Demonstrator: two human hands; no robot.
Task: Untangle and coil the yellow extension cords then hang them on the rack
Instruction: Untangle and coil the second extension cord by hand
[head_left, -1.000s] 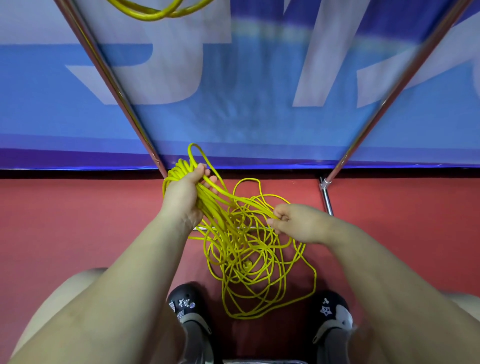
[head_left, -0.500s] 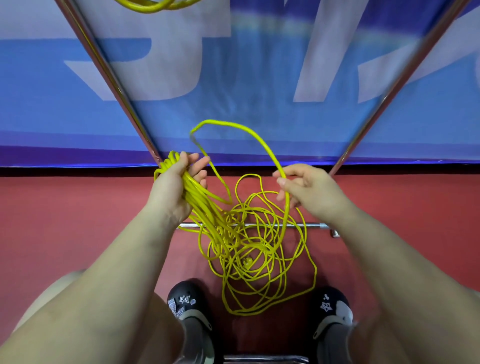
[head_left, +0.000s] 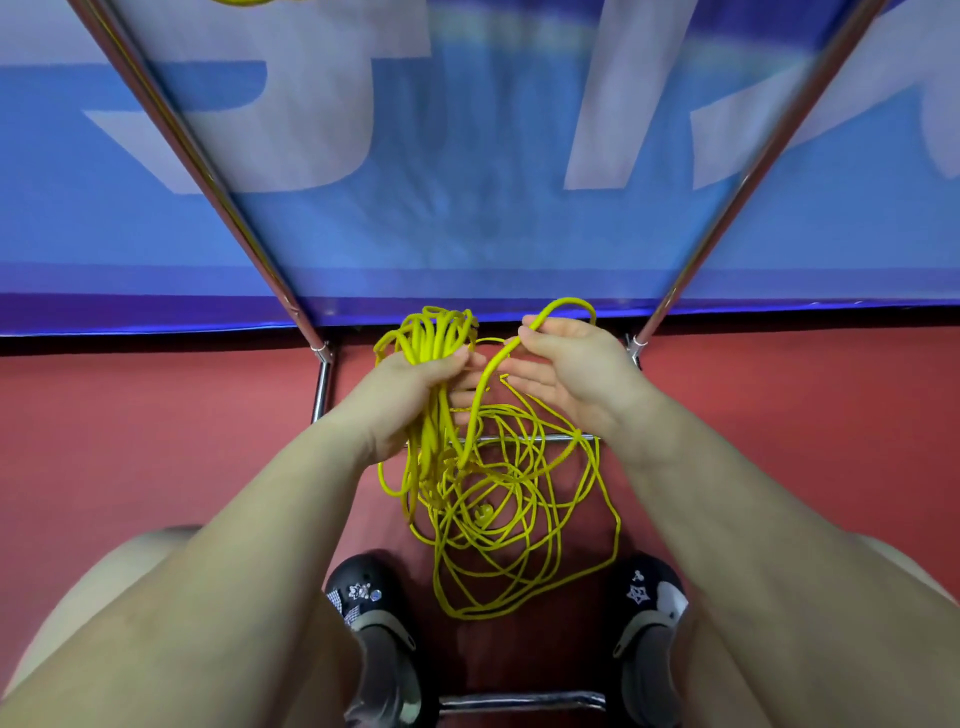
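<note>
Centre frame: left hand (head_left: 415, 387) grips a bundle of yellow cord (head_left: 439, 338) loops; right hand (head_left: 574, 371), just beside it, pinches one strand. Rest of cord lies tangled on red floor (head_left: 156, 441) btwn two black shoes (head_left: 374, 613), over rack (head_left: 322, 384) base bar. Another cord, prob. coiled, shows at top left.

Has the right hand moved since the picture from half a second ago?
Yes. The right hand, pinching a loop of yellow cord, has moved left, closer to the left hand and farther from the right rack pole.
</note>
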